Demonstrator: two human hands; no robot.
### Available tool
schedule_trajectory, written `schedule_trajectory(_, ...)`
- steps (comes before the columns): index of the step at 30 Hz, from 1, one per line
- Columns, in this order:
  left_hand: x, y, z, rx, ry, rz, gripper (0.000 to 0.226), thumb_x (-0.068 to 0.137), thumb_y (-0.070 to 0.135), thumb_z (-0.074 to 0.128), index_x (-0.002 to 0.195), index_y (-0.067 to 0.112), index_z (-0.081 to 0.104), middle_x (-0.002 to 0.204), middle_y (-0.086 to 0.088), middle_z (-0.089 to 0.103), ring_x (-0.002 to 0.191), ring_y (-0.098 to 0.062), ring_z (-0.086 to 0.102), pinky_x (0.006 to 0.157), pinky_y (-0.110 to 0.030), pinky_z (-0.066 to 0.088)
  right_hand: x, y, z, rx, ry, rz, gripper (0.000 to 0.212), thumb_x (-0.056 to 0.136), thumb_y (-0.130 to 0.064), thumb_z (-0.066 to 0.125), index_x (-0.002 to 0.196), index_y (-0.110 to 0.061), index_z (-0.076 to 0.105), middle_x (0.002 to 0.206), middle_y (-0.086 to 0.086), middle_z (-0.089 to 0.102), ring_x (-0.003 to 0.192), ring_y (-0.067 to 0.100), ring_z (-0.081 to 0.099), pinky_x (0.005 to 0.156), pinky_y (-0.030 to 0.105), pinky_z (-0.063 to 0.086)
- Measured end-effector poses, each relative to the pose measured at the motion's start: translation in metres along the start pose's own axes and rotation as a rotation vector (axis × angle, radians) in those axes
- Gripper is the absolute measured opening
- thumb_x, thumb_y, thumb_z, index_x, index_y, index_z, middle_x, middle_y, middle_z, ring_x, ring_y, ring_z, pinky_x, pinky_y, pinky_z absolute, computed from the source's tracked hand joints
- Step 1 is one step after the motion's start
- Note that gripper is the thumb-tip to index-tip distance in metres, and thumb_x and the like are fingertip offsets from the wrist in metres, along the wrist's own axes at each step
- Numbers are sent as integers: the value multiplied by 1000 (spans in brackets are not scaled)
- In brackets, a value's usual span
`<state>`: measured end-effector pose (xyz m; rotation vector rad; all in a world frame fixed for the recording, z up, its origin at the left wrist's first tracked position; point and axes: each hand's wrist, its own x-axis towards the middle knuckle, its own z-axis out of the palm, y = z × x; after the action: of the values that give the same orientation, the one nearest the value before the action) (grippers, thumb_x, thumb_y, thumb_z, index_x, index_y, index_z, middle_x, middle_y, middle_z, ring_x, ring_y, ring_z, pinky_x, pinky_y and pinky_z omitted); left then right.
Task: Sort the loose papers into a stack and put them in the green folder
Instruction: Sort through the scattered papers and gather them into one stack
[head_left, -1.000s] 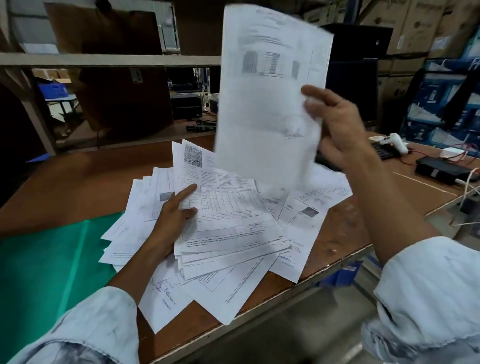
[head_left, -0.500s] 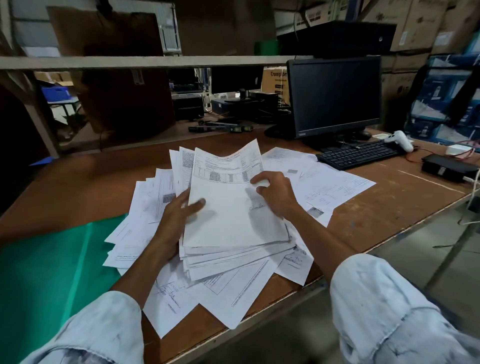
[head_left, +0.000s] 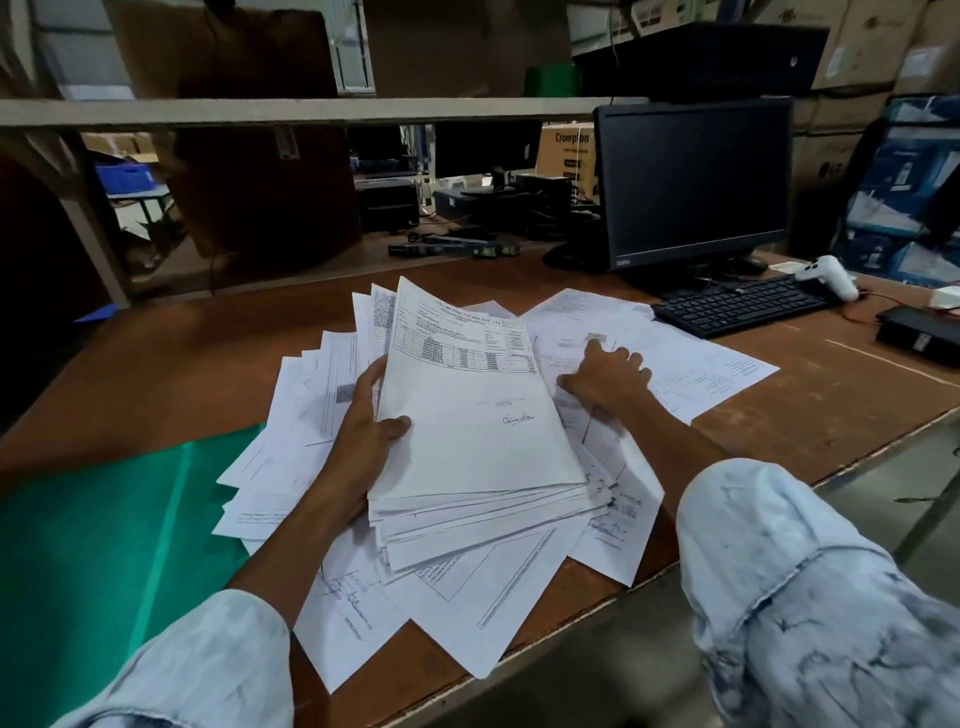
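Observation:
A thick stack of printed papers (head_left: 478, 441) sits mid-desk, tilted up at its far end. My left hand (head_left: 366, 436) grips its left edge, thumb on the top sheet. My right hand (head_left: 605, 376) lies just right of the stack, on loose sheets (head_left: 691, 364) spread toward the keyboard, fingers curled down onto the paper. More loose sheets (head_left: 291, 452) fan out left and below the stack, some hanging over the desk's front edge. The green folder (head_left: 104, 545) lies flat at the left, partly under those sheets.
A black monitor (head_left: 693, 182) and keyboard (head_left: 743, 306) stand at the back right, with a white handheld scanner (head_left: 831, 275) and a black box (head_left: 919, 332) beside them. A shelf (head_left: 285, 111) runs overhead. The brown desk's (head_left: 171, 364) front edge runs diagonally at lower right.
My right hand laid the sheet it held high onto the stack, let go and moved right onto the loose sheets. My left hand now grips the stack's left edge and tilts it up.

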<state>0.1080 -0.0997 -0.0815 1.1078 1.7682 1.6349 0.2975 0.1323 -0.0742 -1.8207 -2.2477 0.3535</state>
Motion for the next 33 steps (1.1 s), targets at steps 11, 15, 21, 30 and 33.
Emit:
schedule_trajectory(11,1,0,-1,41,12,70,74,98,-10,46,147,43,31,162,12,23,144,-15,28,120,-38,28,6,8,-15,560,253,-89,28,89,8,56,103,-7,76,110,5,66,87,23,62,70,23,50)
schedule_trajectory(15,3,-6,-4,134,-54,33,56,99,-6,37,125,36,64,149,14,41,138,-12,36,108,-24,30,0,17,-36,714,247,-132,32,86,7,53,102,-8,75,106,3,67,85,20,61,55,18,43)
schedule_trajectory(21,3,-2,-3,138,15,-65,45,103,2,40,140,21,58,154,5,42,140,-23,41,102,-22,35,-14,25,-71,785,151,-253,25,77,-5,81,99,-18,77,74,1,63,60,10,57,58,23,49)
schedule_trajectory(30,-1,1,-4,3,42,-109,55,97,-6,36,138,22,60,152,3,42,132,-22,45,105,-29,43,-29,26,-123,1964,-75,-336,30,88,12,55,105,-11,65,108,12,70,90,25,71,85,43,59)
schedule_trajectory(33,-4,5,-2,9,37,-97,55,96,-6,37,138,21,61,143,8,44,132,-20,46,104,-24,42,-35,19,-91,1543,46,-221,30,85,15,59,106,-3,70,98,13,71,85,25,70,88,38,57)
